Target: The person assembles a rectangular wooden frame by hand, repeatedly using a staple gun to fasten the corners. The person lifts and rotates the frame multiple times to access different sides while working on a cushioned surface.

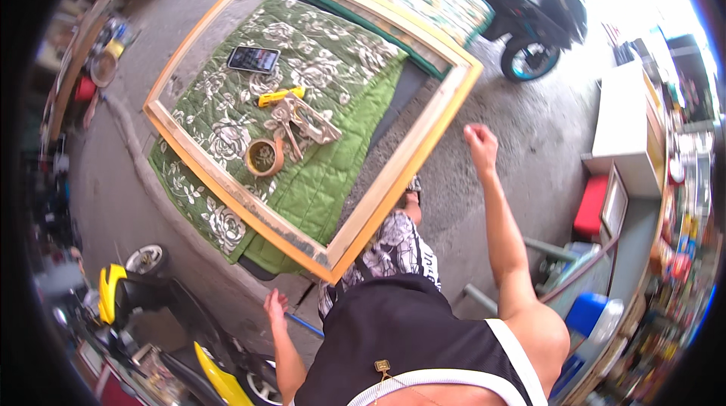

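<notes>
A large pale wooden frame (399, 168) lies over a green quilt (333, 186) with white flowers. Within the frame's outline rest a smartphone (253, 59), a yellow utility knife (281, 96), a roll of brown tape (278, 155) and a grey metal tool with handles (314, 120), perhaps a staple gun. My left hand (277, 306) is open, fingers apart, just off the frame's near corner and touching nothing visible. Out to the right of the frame, my right hand (482, 149) is closed, its fingers curled in; whatever they hold, if anything, is hidden.
A dark motorbike (522, 9) stands at the far right, beside a patterned cloth surface (446, 1) with small items. A yellow-and-black motorbike (151, 315) is near left. Along the right run a white cabinet (624, 115), a red box (591, 205) and crowded shelves (684, 239).
</notes>
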